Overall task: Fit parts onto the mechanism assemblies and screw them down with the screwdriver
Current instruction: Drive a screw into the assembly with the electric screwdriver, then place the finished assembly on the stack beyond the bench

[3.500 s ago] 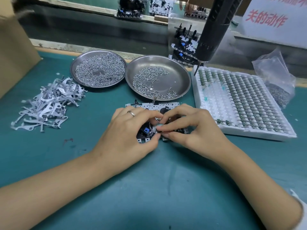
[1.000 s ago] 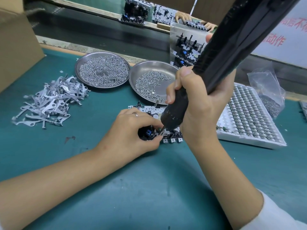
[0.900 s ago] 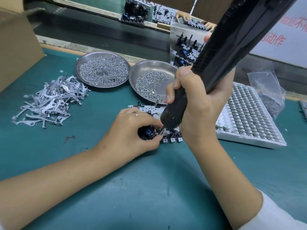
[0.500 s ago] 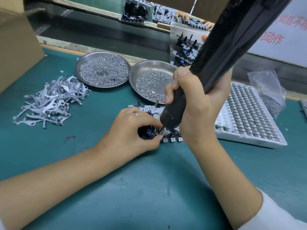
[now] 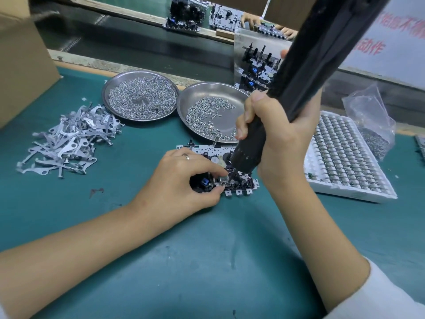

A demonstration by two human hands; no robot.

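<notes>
A small mechanism assembly (image 5: pixel 239 187) with a white perforated plate, black parts and a blue piece lies flat on the green mat. My left hand (image 5: pixel 181 185) pinches its near left end between thumb and fingers. My right hand (image 5: pixel 278 137) grips the long black electric screwdriver (image 5: pixel 301 72), which slants down from the upper right. Its tip touches the assembly just right of my left fingertips. The screw under the tip is hidden.
Two steel dishes of screws (image 5: pixel 140 96) (image 5: pixel 212 116) stand behind the assembly. A pile of grey metal levers (image 5: pixel 69 139) lies left. A white tray of small parts (image 5: pixel 345 157) and a plastic bag (image 5: pixel 370 125) sit right. A cardboard box (image 5: pixel 20 72) is far left. Another person's hands (image 5: pixel 253 19) work across the conveyor.
3.5 s ago both hands were fitting a part on the assembly and the screwdriver hung free. My right hand has since taken the screwdriver and holds its tip on the assembly, steady over the last second.
</notes>
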